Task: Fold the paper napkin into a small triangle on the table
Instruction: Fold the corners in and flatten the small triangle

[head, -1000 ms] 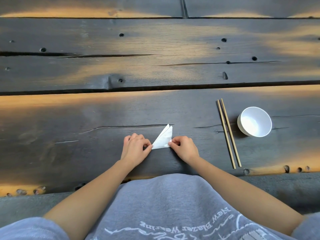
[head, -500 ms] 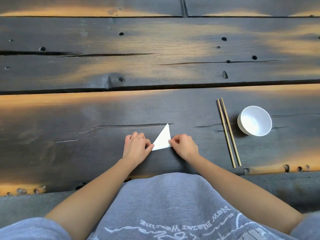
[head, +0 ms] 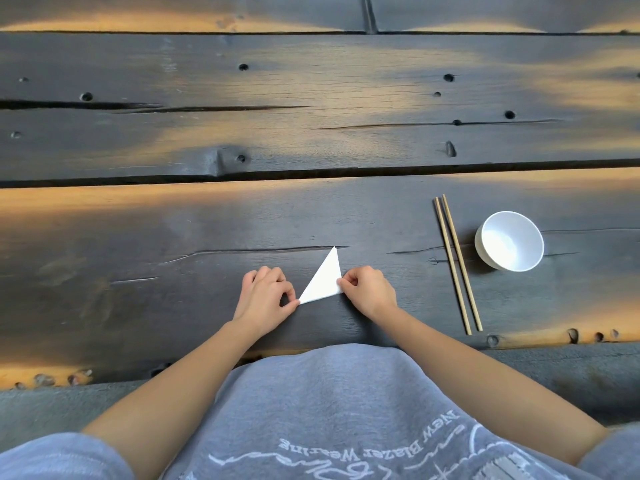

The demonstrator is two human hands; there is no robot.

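Note:
A white paper napkin [head: 324, 279] lies flat on the dark wooden table [head: 173, 265], folded into a small triangle with its tip pointing away from me. My left hand [head: 265, 296] pinches the napkin's near left corner between thumb and forefinger. My right hand [head: 369, 289] pinches its right corner, fingers curled. Both hands rest on the table on either side of the triangle.
A pair of wooden chopsticks [head: 456, 263] lies to the right of my right hand, pointing away from me. A white bowl [head: 509, 240] stands just beyond them on the right. The table's near edge runs right below my wrists.
The napkin's upper layers, lifted and splayed a second ago, now lie pressed flat into one neat triangle. Both hands have stayed at its corners.

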